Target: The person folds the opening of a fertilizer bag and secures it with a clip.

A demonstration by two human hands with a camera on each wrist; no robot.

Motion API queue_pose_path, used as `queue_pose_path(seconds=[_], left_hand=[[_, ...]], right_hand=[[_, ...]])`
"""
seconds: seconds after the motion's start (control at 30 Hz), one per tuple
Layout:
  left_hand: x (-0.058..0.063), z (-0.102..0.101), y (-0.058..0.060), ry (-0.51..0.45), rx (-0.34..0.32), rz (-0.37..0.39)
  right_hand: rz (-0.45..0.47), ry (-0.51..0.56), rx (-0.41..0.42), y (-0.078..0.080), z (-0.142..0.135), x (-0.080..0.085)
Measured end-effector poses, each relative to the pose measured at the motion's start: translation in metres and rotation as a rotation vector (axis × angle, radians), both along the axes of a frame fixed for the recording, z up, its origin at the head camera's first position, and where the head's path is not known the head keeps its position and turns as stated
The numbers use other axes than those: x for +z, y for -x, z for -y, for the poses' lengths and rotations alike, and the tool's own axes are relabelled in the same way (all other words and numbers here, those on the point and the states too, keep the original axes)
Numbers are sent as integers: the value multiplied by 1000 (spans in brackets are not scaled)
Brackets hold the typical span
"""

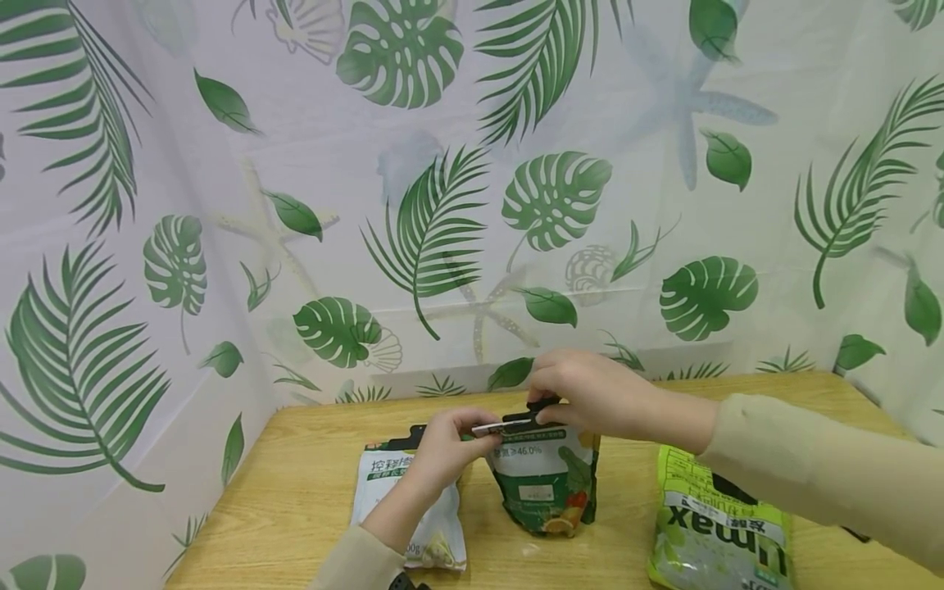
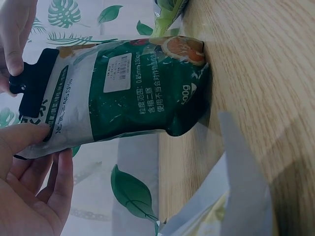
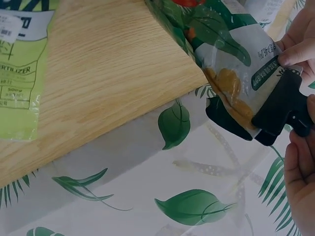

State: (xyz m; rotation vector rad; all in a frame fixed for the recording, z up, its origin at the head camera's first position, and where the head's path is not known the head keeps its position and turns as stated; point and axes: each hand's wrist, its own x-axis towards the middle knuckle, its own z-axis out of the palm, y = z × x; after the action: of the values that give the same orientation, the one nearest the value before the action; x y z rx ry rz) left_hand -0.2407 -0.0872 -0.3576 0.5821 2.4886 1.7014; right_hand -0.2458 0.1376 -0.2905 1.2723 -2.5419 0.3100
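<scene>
A green-and-white pouch [image 1: 542, 479] printed with fruit stands on the table, its top edge held up between both hands. My left hand [image 1: 447, 449] pinches the pouch's top corner between thumb and fingers, as the left wrist view also shows. A black clip [image 2: 37, 82] sits across the pouch's top edge. My right hand [image 1: 586, 395] grips the handle of this clip, fingers around its levers. In the right wrist view the clip's jaw lies over the folded top, beside the left fingertips.
Left of the pouch lies a white bag [image 1: 435, 533] with a black clip [image 1: 406, 439] on its top. A yellow-green fertilizer bag [image 1: 719, 533] lies at the right, under the right forearm. Leaf-printed cloth [image 1: 472, 246] hangs behind the wooden table [image 1: 295, 467].
</scene>
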Motion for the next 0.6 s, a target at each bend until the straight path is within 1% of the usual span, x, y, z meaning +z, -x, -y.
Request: queue_pose_path(seconds=[0.1, 0.17, 0.3, 0.33, 0.5, 0.6], left_hand=[[-1, 0, 0, -10, 6, -9], [0, 0, -1, 4, 19, -7], [-1, 0, 0, 13, 41, 7], [-3, 0, 2, 12, 45, 16], [-24, 2, 18, -23, 71, 70], [-32, 4, 24, -33, 84, 80]], right_hand=[[55, 18, -3, 3, 0, 0], [78, 31, -4, 5, -1, -1], [94, 45, 7, 7, -2, -3], [98, 47, 8, 8, -2, -4], [130, 55, 5, 12, -4, -6], [149, 58, 2, 13, -4, -6]])
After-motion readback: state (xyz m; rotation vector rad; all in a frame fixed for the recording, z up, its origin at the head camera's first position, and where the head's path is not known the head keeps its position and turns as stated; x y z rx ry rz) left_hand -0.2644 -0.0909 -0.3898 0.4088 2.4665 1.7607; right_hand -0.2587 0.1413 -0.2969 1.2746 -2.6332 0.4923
